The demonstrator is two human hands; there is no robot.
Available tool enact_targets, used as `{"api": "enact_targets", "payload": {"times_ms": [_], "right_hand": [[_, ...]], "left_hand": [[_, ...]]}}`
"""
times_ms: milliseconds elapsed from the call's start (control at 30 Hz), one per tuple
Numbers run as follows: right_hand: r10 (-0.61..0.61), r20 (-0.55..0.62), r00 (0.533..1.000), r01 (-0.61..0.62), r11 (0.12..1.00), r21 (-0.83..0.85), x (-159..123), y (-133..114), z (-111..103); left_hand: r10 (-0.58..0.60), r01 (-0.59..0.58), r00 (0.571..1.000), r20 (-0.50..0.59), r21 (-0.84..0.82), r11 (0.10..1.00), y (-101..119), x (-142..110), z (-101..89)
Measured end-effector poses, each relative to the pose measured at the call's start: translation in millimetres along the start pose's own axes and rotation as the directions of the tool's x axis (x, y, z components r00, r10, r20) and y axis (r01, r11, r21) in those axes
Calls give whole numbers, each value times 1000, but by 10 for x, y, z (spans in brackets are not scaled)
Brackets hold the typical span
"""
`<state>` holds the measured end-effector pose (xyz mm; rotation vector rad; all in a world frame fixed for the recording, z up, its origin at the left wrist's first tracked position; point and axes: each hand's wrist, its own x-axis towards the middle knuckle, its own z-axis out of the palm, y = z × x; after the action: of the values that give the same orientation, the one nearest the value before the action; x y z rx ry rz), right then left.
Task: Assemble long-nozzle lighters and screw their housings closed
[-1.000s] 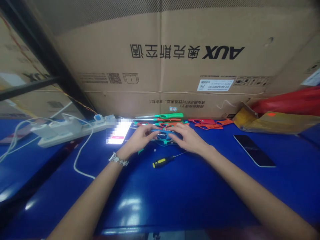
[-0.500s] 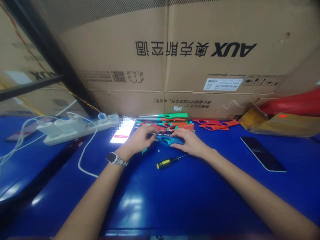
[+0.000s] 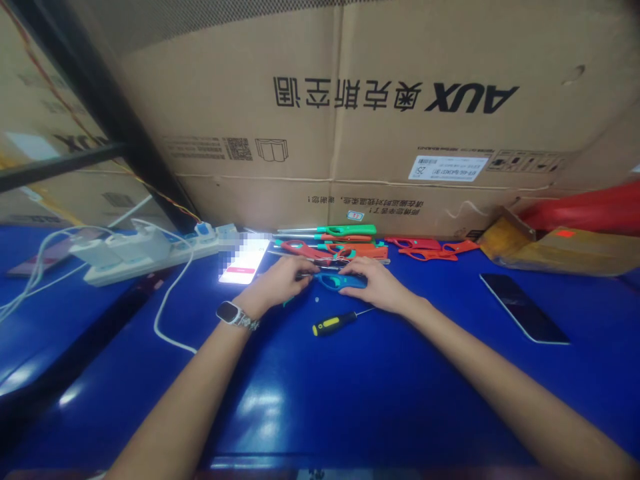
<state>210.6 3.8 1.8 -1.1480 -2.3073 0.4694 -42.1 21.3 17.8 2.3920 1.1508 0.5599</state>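
holding the rear end of a blue lighter casing in the right hand, with the thumb on the near side and the fingers bent over the far side, opened no wider than the casing. touching or nearly touching the front end with the left hand, thumb and fingers drawn into a narrow pinch; cannot tell the exact hold there, with the fingertips small and blurred. placed closer to the far edge of the desk than to the near edge.

lined up beyond the hands, along the far edge, with a green lighter farthest back and orange lighters in front. right of these, showing red and orange casings. between the hands and the near edge, showing a black-and-yellow screwdriver, shaft aimed right and slightly toward the far edge. left of the left hand, showing a lit phone; well right of the right hand, a dark phone.
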Motion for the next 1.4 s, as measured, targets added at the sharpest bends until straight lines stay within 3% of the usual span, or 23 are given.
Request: {"api": "enact_targets", "payload": {"times_ms": [500,667,800,933,1133,1400], "right_hand": [[4,0,1000,-4,998,63,-9,53,11],[56,11,998,-57,998,28,-17,35,-9],[95,40,995,-99,990,102,-6,11,-32],[97,72,993,-109,977,185,-1,-30,-53],[143,5,990,-141,970,197,-46,-84,-12],[153,-136,979,-138,983,119,-110,-166,18]], "left_hand": [[-13,13,1000,11,25,1000,-6,39,9],[-26,37,997,79,-132,991,-120,104,9],[-77,114,986,149,-259,959,-223,139,44],[-90,135,979,181,-258,957,-226,161,67],[-71,124,971,230,-222,967,-125,154,3],[-40,40,999,8,-68,997,15,133,-67]]}}
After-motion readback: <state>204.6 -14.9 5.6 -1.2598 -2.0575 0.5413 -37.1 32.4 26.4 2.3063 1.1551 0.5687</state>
